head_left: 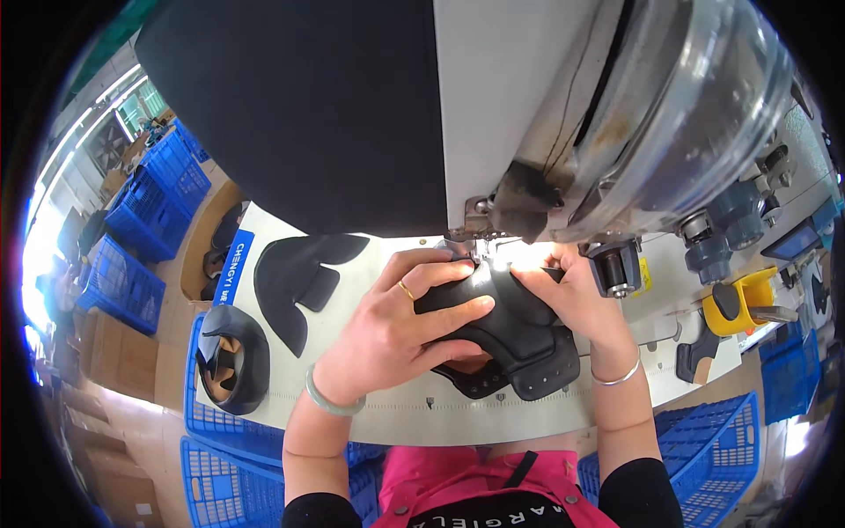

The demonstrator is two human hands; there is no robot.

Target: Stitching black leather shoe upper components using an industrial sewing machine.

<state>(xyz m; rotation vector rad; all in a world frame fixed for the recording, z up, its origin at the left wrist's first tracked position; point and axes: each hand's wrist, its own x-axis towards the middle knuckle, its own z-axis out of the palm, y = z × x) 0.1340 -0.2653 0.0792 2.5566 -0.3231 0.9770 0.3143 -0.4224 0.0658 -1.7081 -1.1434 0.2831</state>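
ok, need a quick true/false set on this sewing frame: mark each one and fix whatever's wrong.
1. Both the left hand and the right hand are on the black workpiece. True.
2. The gold ring is on the right hand. False: it is on a finger of the left hand.
3. A flat, curved black piece lies on the table, left of the left hand. True.
4. The yellow container is left of the left hand. False: it is over on the right, beyond the right hand.
5. The silver bangle is on the right wrist. True.
6. The area by the machine's needle is dark. False: a bright light shines there.
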